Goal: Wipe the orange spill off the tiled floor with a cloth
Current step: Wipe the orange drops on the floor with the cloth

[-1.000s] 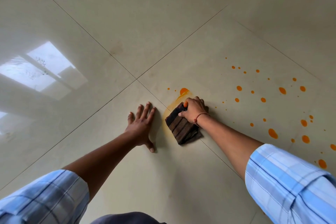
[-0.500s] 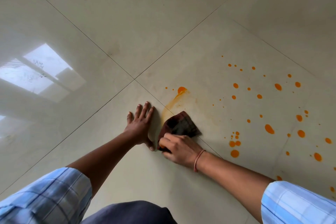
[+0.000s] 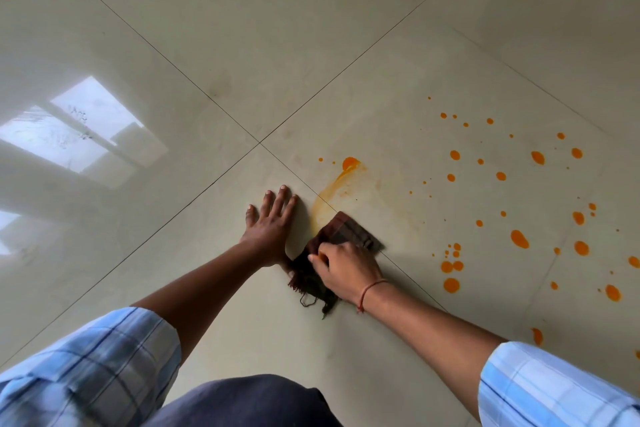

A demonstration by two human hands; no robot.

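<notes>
On the glossy tiled floor (image 3: pixel 311 45), well to the left of both grips, a window's reflection (image 3: pixel 79 128) shines. The left grip (image 3: pixel 272 229) lies flat with its fingers straight and spread, palm on the tile, holding nothing. It looks placed as a prop to carry the person's weight while they lean forward.

Just to its right, close against its thumb side, lies the dark brown cloth (image 3: pixel 349 230), bunched and partly folded, with loose threads trailing from its near edge. The right grip (image 3: pixel 346 269) sits on top of the cloth, its fingers curled into the fabric and pinching it down against the floor, probably so it can be dragged with pressure.

Beyond the cloth, on the far side from the person, an orange smear (image 3: pixel 327 196) curves up to a thicker blob (image 3: pixel 349 163); this seems to be the patch in hand. To the right of the right grip, well apart from the cloth, many orange drops (image 3: pixel 519 238) dot the tile, untouched.

I judge the job to be at an early stage: one streak is thinned, and most of the spill is not yet wiped. The cloth may need turning to a clean face, or it could spread the colour.
</notes>
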